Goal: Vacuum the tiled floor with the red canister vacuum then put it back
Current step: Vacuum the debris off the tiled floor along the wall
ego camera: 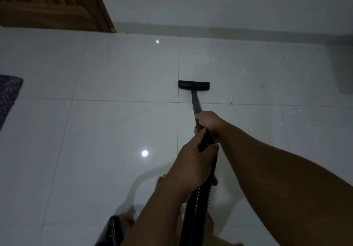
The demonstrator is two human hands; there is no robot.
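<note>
Here, at the far left edge, a dark blue woven mat point(8, 94) lies on the glossy tiled floor point(114, 123), and a wooden door point(47, 3) fills the far left corner above it. Near the bottom edge, left of the forearms, a dark, partly reddish body point(112, 230) shows; it is dim and cut off, so I cannot tell for sure that it is the canister. Two round light reflections sit on the tiles left of centre. The left hand point(193, 163) comes next, its fingers curled round the black ribbed hose point(196, 207) where it meets the handle. The hose runs from the bottom edge up and away into that grip. Just beyond, the right hand point(208, 121) grasps the grey tube point(195, 104) with closed fingers, farther along than the left hand. The tube's long axis points away from the person toward the far wall point(229, 3), leaning slightly left as it goes. At its far end the black floor head point(193, 85) rests flat on a tile, its long axis lying left to right, crosswise to the tube, its left end about on a grout line. To the right, small pale scraps point(231, 101) lie scattered on the tiles. A dark blurred shape sits at the far right edge.
</note>
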